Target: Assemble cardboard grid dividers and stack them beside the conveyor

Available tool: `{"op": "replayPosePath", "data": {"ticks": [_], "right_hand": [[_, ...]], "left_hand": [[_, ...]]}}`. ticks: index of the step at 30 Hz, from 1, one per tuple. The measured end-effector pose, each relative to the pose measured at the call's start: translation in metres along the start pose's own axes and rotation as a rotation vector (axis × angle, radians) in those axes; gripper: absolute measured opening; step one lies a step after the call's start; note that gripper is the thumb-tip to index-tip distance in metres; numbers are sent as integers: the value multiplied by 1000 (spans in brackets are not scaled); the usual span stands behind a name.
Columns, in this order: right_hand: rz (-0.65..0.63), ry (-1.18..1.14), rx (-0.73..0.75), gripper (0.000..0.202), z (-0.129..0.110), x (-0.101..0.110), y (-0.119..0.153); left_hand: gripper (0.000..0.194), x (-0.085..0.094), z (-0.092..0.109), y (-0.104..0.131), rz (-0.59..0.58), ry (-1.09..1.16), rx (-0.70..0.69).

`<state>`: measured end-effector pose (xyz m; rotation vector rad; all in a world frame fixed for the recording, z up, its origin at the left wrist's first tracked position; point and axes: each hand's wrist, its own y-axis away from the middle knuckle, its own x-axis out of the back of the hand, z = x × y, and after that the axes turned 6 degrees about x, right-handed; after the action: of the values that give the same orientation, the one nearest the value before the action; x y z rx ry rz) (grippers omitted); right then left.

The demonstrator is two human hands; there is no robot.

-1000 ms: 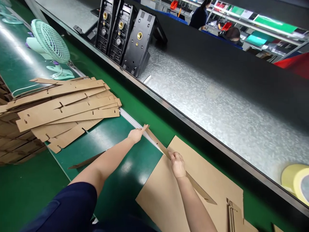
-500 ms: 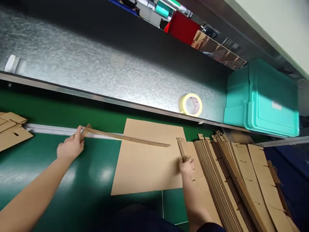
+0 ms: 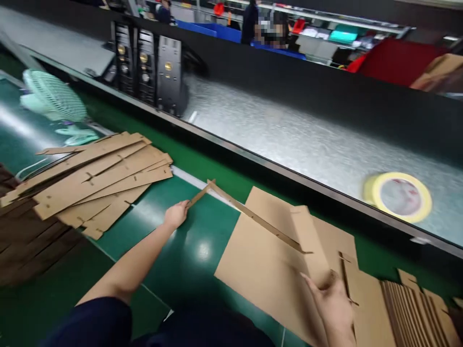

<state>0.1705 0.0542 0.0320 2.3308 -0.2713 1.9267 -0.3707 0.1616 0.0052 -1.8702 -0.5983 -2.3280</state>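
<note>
My left hand (image 3: 177,215) pinches the end of a short cardboard strip (image 3: 198,196). At its far end this strip meets a long, narrow slotted cardboard strip (image 3: 262,220) standing on edge; whether they interlock is too small to tell. The long strip runs right, over a flat cardboard sheet (image 3: 249,270). My right hand (image 3: 334,301) is closed around a wider cardboard strip (image 3: 309,236), held tilted above the sheet near the long strip's right end. Motion blurs the right fingers. Beside that hand lie further slotted cardboard pieces (image 3: 369,301).
Loose cardboard strips (image 3: 104,178) lie piled at left, near a green fan (image 3: 54,96). Upright slotted cardboard pieces (image 3: 415,308) stand packed at right. A raised metal shelf (image 3: 289,130) crosses behind, bearing yellow tape (image 3: 401,197) and black metal panels (image 3: 170,72). A person (image 3: 249,21) is beyond.
The view has swung left, bringing in the strip pile and fan. My right hand has lifted a wider cardboard strip from the right-hand pieces over the sheet. My left hand keeps its short strip.
</note>
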Motion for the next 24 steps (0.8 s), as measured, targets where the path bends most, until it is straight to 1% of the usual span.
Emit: {"op": "replayPosePath", "data": {"ticks": [1, 2, 3, 5, 7, 9, 12, 15, 19, 22, 24], "right_hand": [[59, -8, 60, 75, -33, -4, -7], [93, -30, 169, 74, -68, -9, -12], [91, -57, 310, 68, -103, -15, -17], [131, -65, 487, 62, -166, -27, -25], [159, -32, 613, 56, -212, -40, -32], [171, 14, 711, 50, -241, -50, -39], [160, 84, 799, 42, -263, -61, -47], [126, 171, 852, 34, -273, -68, -50], [81, 235, 878, 27, -276, -77, -49], [43, 200, 901, 27, -275, -84, -46], [32, 171, 934, 25, -273, -86, -43]], "left_hand": [[38, 0, -1, -2, 3, 13, 11], [38, -1, -2, -4, 9, 27, 19], [38, -3, -3, -4, 16, 42, 22], [38, -5, -4, -3, 34, 77, 12], [37, -8, -4, -3, 54, 112, -5], [37, -9, -5, -3, 70, 149, -15], [41, -11, -6, -5, 84, 202, -7], [54, -12, -8, -5, 97, 241, -6], [65, -12, -7, -3, 125, 175, -79], [67, -11, -7, -3, 102, 91, -116], [68, -11, -6, -3, 91, 77, -128]]}}
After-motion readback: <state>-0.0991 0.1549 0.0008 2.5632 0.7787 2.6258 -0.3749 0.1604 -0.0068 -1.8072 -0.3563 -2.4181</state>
